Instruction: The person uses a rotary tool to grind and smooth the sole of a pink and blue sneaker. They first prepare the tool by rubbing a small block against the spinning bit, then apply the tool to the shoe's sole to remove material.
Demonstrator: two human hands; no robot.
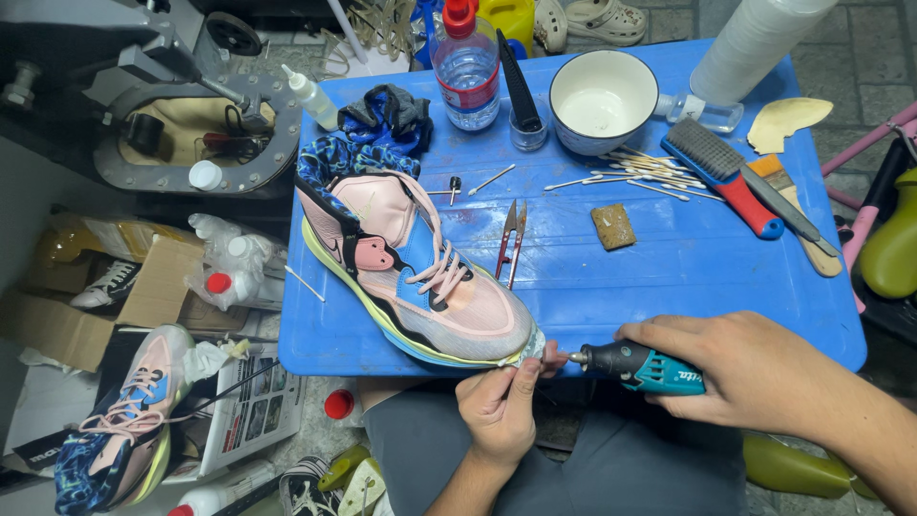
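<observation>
The pink and blue sneaker [413,272] lies on its side on the blue table [669,277], its toe poking over the table's near edge, right where both hands meet. The left hand [501,406] comes up from below, wrist bent back, fingers pinched on the toe's sole edge. The right hand [740,368] reaches in from the right, forearm nearly level with the near edge, wrapped tight around a black and teal rotary tool [635,368] whose tip points left and sits against the toe, just beside the left fingertips. The two hands are close but not touching.

Beyond the hands, the stretch of table between the sneaker and the right edge is mostly bare, holding only red thread snips [509,241] and a small brown sponge [612,226]. Farther off lie cotton swabs [635,174], a white bowl [602,100], a water bottle [465,67] and a red-handled brush [723,177]. Left of the left hand, below the table, a matching sneaker [124,425] lies among boxes.
</observation>
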